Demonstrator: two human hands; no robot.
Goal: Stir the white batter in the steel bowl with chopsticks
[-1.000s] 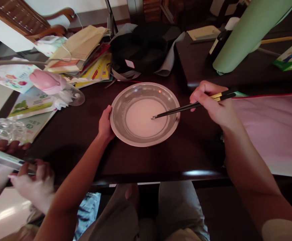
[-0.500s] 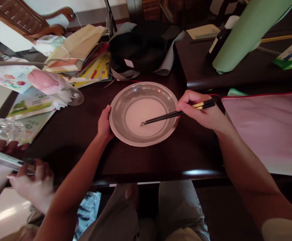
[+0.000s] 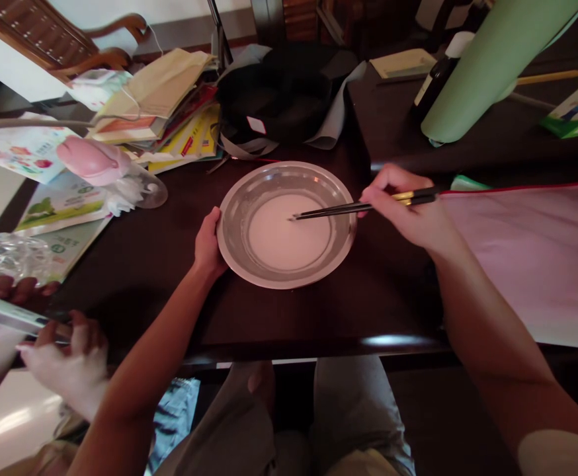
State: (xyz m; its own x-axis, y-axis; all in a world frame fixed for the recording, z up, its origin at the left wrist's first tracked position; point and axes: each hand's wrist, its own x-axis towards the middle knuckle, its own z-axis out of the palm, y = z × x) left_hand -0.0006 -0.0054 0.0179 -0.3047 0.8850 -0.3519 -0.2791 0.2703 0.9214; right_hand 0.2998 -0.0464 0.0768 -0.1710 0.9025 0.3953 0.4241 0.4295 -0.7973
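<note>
A round metal bowl (image 3: 234,254) stands on the dark table in front of me, with a pale, milky liquid (image 3: 286,241) covering its bottom. My left hand (image 3: 208,243) grips the bowl's left rim, thumb on top and the other fingers hidden beneath or behind it. Held in my right hand (image 3: 402,201) is a pair of black chopsticks (image 3: 338,209) with gold bands near their upper ends. The chopstick tips are close together and touch the liquid near the middle of the bowl.
Behind the bowl lies a black bag (image 3: 279,99). Books and papers (image 3: 165,99) are piled at the back left, near a pink-topped bottle (image 3: 93,162). A green cylinder (image 3: 492,73) and a pink pouch (image 3: 532,258) lie right. Another person's hand (image 3: 71,360) holds a phone-like device, lower left.
My right hand has moved slightly up and to the right, and the chopstick tips have shifted through the liquid toward the bowl's far side. My left hand stays on the rim.
</note>
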